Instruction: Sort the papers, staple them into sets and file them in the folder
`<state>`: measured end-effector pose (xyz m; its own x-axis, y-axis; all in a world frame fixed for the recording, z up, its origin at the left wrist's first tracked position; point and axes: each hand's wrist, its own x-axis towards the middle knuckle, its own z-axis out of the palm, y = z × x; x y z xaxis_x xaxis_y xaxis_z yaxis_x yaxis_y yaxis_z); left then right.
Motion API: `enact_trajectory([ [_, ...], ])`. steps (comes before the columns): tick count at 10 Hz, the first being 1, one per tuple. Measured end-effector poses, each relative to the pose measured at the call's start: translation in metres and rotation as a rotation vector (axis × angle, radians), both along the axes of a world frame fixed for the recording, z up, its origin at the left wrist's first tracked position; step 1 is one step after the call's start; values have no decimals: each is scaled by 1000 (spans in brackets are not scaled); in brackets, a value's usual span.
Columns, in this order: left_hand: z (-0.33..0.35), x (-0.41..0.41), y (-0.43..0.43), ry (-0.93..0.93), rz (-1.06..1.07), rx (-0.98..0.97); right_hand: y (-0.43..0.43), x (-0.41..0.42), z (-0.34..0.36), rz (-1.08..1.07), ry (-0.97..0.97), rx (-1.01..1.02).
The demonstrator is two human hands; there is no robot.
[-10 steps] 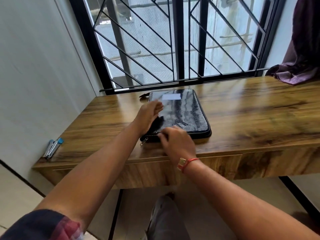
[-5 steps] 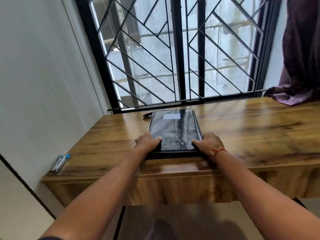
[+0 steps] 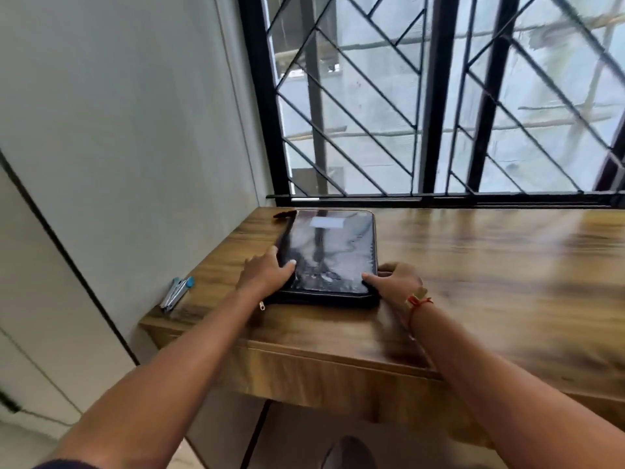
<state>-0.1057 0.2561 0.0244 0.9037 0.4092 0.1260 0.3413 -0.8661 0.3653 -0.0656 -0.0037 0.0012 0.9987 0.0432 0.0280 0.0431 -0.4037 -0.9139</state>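
A glossy black zip folder (image 3: 333, 252) lies flat on the wooden desk (image 3: 473, 282), near the left end, with a pale label at its far end. My left hand (image 3: 265, 274) grips its near left corner, thumb on top. My right hand (image 3: 394, 279) holds the near right corner, fingers along the side. A zip pull hangs at the folder's near left corner. No loose papers are visible. A small silver and blue stapler (image 3: 177, 292) lies at the desk's far left edge by the wall.
A barred window (image 3: 439, 113) runs just behind the desk. A grey wall (image 3: 118, 130) borders the desk's left end. The desk's front edge is close to me, with floor below it.
My hands moved from the zip at the folder's near edge to its two near corners. The camera has turned left and up; the folder's left edge now looks slightly lifted.
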Motion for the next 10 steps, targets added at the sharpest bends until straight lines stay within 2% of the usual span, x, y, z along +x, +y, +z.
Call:
enact_trajectory([
  [2,2,2,75,71,46,157,79,10,6,108,-61,-157],
  [3,6,8,86,18,14,281,105,12,10,152,-107,-252],
  [5,-10,22,98,142,71,252,137,21,9,312,-211,-434],
  [8,-5,29,120,268,107,228,136,22,14,488,-210,-451],
  [9,0,25,117,269,121,185,123,16,15,497,-224,-495],
  [10,1,21,100,149,103,252,105,12,15,413,-319,-585],
])
